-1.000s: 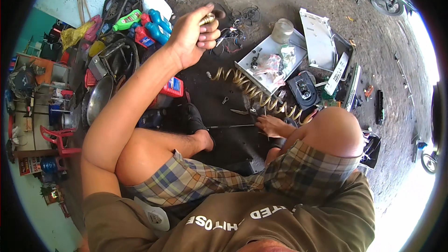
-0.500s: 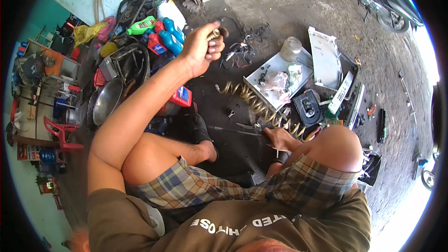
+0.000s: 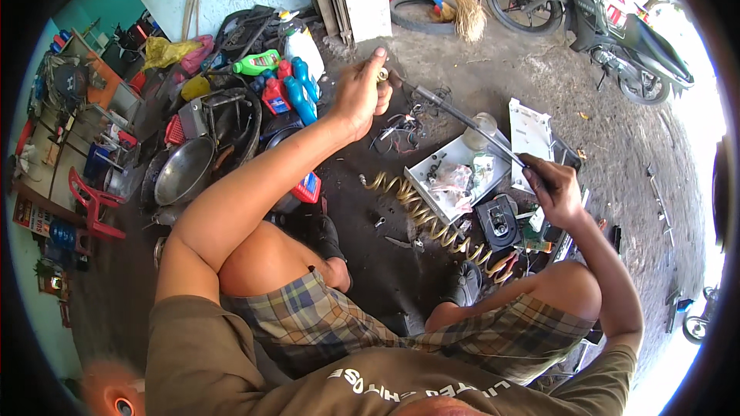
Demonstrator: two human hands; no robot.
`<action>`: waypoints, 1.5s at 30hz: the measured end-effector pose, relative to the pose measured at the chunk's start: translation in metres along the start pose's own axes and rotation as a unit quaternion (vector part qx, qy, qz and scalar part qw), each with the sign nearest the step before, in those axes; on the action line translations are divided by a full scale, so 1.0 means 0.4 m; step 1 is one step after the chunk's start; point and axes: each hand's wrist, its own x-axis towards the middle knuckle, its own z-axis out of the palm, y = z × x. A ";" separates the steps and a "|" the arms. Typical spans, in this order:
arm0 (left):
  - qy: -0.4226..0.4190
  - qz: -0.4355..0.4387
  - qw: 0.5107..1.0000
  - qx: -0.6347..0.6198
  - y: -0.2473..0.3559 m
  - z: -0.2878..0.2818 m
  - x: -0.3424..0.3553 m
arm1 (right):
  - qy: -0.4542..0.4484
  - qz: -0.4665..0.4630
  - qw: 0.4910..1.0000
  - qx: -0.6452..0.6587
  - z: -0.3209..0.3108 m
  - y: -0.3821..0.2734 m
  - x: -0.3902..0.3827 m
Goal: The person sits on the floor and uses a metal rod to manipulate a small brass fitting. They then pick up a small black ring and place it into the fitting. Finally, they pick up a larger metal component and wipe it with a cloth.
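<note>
My left hand (image 3: 357, 100) is raised ahead of me, its fingers wrapped round a small brass-coloured metal fitting (image 3: 382, 75) with a round opening. Most of that piece is hidden in the fist. Out to the right, my right hand (image 3: 556, 191) is closed on one end of a long thin metal rod (image 3: 468, 120). The rod slants up and left, and its far tip comes close to the fitting; I cannot tell whether they touch. Below the rod, a yellowish coiled hose (image 3: 416, 204) lies on the ground beside a grey metal tray (image 3: 432, 199).
Bottles, including a blue one (image 3: 299, 100), and a metal bowl (image 3: 185, 169) crowd the left side. A white metal panel (image 3: 530, 127), a black square part (image 3: 499, 221) and orange-handled pliers (image 3: 505, 266) lie at right. A motorbike (image 3: 590, 11) and broom (image 3: 468, 17) are at the back.
My right hand has come up from the ground by my foot with the rod and swung out right. My left hand has shifted slightly right, still holding the fitting. The view has tilted up.
</note>
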 end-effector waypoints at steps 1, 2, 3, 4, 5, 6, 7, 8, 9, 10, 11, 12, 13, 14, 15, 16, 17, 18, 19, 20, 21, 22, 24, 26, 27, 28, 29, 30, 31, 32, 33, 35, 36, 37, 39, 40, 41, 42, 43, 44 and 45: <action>-0.010 0.004 1.000 -0.003 0.005 0.002 -0.001 | 0.002 -0.017 1.000 -0.019 -0.020 -0.029 0.015; -0.019 0.008 1.000 -0.006 0.009 0.004 -0.003 | 0.007 -0.023 0.999 -0.022 -0.032 -0.056 0.028; -0.019 0.014 1.000 -0.007 0.015 0.009 -0.005 | 0.004 -0.011 1.000 -0.021 -0.045 -0.081 0.033; -0.018 0.020 1.000 -0.006 0.022 0.014 -0.007 | 0.002 0.001 1.000 -0.019 -0.055 -0.103 0.035; -0.017 0.026 1.000 -0.005 0.029 0.019 -0.008 | -0.001 0.012 1.000 -0.017 -0.062 -0.120 0.035; -0.006 0.036 0.999 -0.007 0.035 0.030 -0.007 | 0.001 0.021 1.000 -0.020 -0.071 -0.135 0.031; 0.005 0.047 0.999 -0.007 0.041 0.044 -0.005 | 0.006 0.026 1.000 -0.016 -0.078 -0.145 0.026; 0.017 0.057 0.998 -0.008 0.047 0.053 -0.004 | 0.010 0.031 0.999 -0.011 -0.084 -0.155 0.021; 0.013 0.068 0.998 -0.004 0.050 0.056 -0.001 | 0.015 0.036 0.999 -0.004 -0.087 -0.161 0.014; 0.010 0.079 0.997 0.001 0.054 0.057 0.002 | 0.018 0.033 0.999 -0.010 -0.089 -0.163 0.006; 0.006 0.089 0.996 0.005 0.058 0.058 0.004 | 0.014 0.037 0.999 -0.013 -0.091 -0.171 0.001; 0.004 0.094 0.995 0.011 0.059 0.059 0.003 | 0.011 0.042 0.999 -0.014 -0.091 -0.180 -0.005; 0.003 0.099 0.995 0.017 0.059 0.061 0.002 | 0.009 0.047 0.999 -0.015 -0.092 -0.186 -0.009; 0.002 0.104 0.994 0.023 0.061 0.061 0.001 | 0.006 0.044 0.999 -0.014 -0.093 -0.188 -0.011; 0.005 0.106 0.994 0.028 0.061 0.065 0.000 | 0.005 0.043 0.999 -0.016 -0.092 -0.189 -0.016; 0.008 0.108 0.994 0.033 0.060 0.068 -0.002 | 0.003 0.042 0.999 -0.018 -0.091 -0.189 -0.020; 0.012 0.110 0.993 0.038 0.060 0.071 -0.003 | 0.002 0.040 0.999 -0.020 -0.091 -0.188 -0.023; 0.008 0.111 0.993 0.042 0.061 0.070 -0.005 | 0.002 0.042 0.999 -0.019 -0.090 -0.189 -0.024; 0.005 0.112 0.993 0.047 0.063 0.066 -0.006 | 0.002 0.043 0.999 -0.018 -0.089 -0.190 -0.023; 0.002 0.113 0.992 0.051 0.065 0.064 -0.006 | 0.002 0.045 0.999 -0.017 -0.089 -0.191 -0.022; 0.003 0.114 0.992 0.051 0.065 0.065 -0.007 | 0.002 0.043 0.999 -0.015 -0.088 -0.191 -0.023; 0.004 0.114 0.992 0.052 0.065 0.066 -0.007 | 0.003 0.042 0.999 -0.013 -0.087 -0.191 -0.023; 0.001 0.118 0.991 0.057 0.065 0.067 -0.009 | 0.004 0.041 0.999 -0.013 -0.086 -0.190 -0.024; -0.008 0.124 0.990 0.069 0.066 0.063 -0.012 | 0.006 0.041 0.999 -0.016 -0.084 -0.189 -0.024; -0.008 0.126 0.989 0.081 0.066 0.058 -0.010 | 0.007 0.042 0.999 -0.019 -0.084 -0.188 -0.023; -0.009 0.129 0.987 0.094 0.065 0.053 -0.008 | 0.008 0.043 0.999 -0.022 -0.083 -0.187 -0.024; -0.010 0.131 0.986 0.106 0.064 0.051 -0.005 | 0.010 0.044 0.999 -0.026 -0.082 -0.187 -0.024; -0.010 0.146 0.981 0.124 0.063 0.048 -0.003 | 0.007 0.052 0.998 -0.022 -0.082 -0.190 -0.023; -0.010 0.161 0.977 0.142 0.061 0.045 -0.001 | 0.005 0.060 0.998 -0.017 -0.082 -0.194 -0.022; -0.010 0.176 0.971 0.160 0.059 0.043 0.001 | 0.003 0.067 0.998 -0.013 -0.082 -0.200 -0.021; -0.006 0.190 0.965 0.179 0.058 0.042 0.001 | 0.001 0.071 0.997 -0.011 -0.083 -0.206 -0.020; 0.002 0.217 0.952 0.216 0.054 0.039 0.002 | -0.003 0.079 0.997 -0.006 -0.082 -0.219 -0.017; 0.003 0.219 0.950 0.224 0.051 0.035 0.004 | -0.003 0.080 0.997 0.008 -0.079 -0.223 -0.018; 0.004 0.222 0.947 0.232 0.049 0.029 0.005 | -0.003 0.082 0.996 0.023 -0.076 -0.225 -0.018; 0.005 0.228 0.942 0.246 0.051 0.023 0.004 | -0.011 0.105 0.992 0.067 -0.072 -0.225 -0.019; 0.005 0.233 0.939 0.252 0.054 0.022 0.002 | -0.019 0.126 0.987 0.098 -0.069 -0.222 -0.020; 0.005 0.237 0.936 0.259 0.057 0.022 0.000 | -0.028 0.146 0.981 0.128 -0.066 -0.220 -0.021; 0.003 0.238 0.939 0.249 0.059 0.024 -0.003 | -0.039 0.176 0.971 0.157 -0.066 -0.219 -0.022; 0.002 0.240 0.941 0.238 0.060 0.026 -0.008 | -0.050 0.205 0.960 0.185 -0.067 -0.218 -0.023; 0.001 0.241 0.943 0.228 0.062 0.027 -0.013 | -0.062 0.233 0.947 0.213 -0.068 -0.218 -0.024; 0.007 0.243 0.942 0.232 0.068 0.026 -0.018 | -0.074 0.260 0.926 0.263 -0.068 -0.222 -0.020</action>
